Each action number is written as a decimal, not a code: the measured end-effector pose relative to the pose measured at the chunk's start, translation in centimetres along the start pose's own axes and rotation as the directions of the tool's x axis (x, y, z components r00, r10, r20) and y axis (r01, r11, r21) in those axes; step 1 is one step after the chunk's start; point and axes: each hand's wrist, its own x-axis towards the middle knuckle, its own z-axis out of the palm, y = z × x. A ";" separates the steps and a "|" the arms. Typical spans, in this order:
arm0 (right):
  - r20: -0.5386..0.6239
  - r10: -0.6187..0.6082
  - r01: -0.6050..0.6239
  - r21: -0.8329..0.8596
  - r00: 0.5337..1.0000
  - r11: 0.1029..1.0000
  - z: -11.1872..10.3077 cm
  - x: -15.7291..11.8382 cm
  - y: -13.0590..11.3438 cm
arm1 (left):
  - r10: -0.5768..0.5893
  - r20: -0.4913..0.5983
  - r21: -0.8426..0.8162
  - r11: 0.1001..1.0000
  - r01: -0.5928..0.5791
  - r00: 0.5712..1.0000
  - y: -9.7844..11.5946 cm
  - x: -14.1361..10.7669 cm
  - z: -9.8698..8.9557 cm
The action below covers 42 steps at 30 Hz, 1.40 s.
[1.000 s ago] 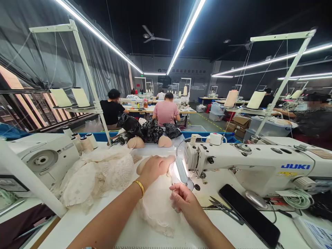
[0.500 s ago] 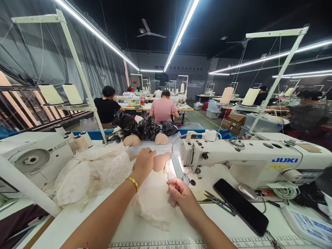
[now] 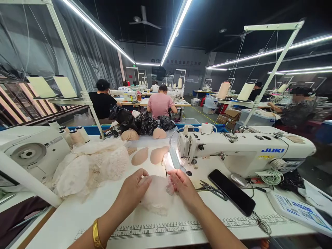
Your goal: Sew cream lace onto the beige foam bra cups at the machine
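Observation:
Between my hands, just above the white table, is a pale cream lace piece [image 3: 157, 193] with a scalloped lower edge. My left hand [image 3: 135, 186] grips its left side, thumb on top. My right hand [image 3: 183, 185] is closed in a pinch on the sheer fabric at its right edge. Two beige bra cups [image 3: 140, 156] lie side by side beyond my hands, the right one close to the lit lamp [image 3: 175, 158] of the sewing machine [image 3: 243, 152]. Whether a cup lies under the lace in my hands, I cannot tell.
A heap of cream lace [image 3: 88, 169] lies at left beside thread cones [image 3: 77, 135]. Scissors [image 3: 214, 190] and a black phone [image 3: 230, 192] lie at right. A ruler strip [image 3: 155, 231] runs along the front edge. Stacked cups [image 3: 130, 135] and black bags [image 3: 145, 122] stand behind. Co-workers sit farther off.
My left hand has come back from the cups to the lace piece and now grips it. Two cups show where the hand was. The lace is lifted and gathered between both hands; the view has shifted slightly.

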 end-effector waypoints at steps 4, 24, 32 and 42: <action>-0.008 -0.096 0.095 -0.091 0.995 0.991 -0.1 -0.3 0.8 | 0.034 0.128 0.087 0.995 -0.046 0.991 0.4 -0.3 0.7; 0.141 -0.684 0.566 -0.692 0.715 0.449 -1.0 -2.8 -2.6 | 0.707 0.171 0.424 0.576 -0.699 0.686 1.5 3.6 -1.5; 0.596 -0.345 0.642 -0.766 0.725 0.025 -6.1 1.7 0.4 | 0.678 0.549 0.428 0.273 -0.862 0.488 1.0 3.7 2.7; 0.573 -0.326 0.639 -0.755 0.752 0.147 -8.6 0.7 -1.0 | 0.681 0.468 0.514 0.310 -0.800 0.564 -0.7 7.4 6.9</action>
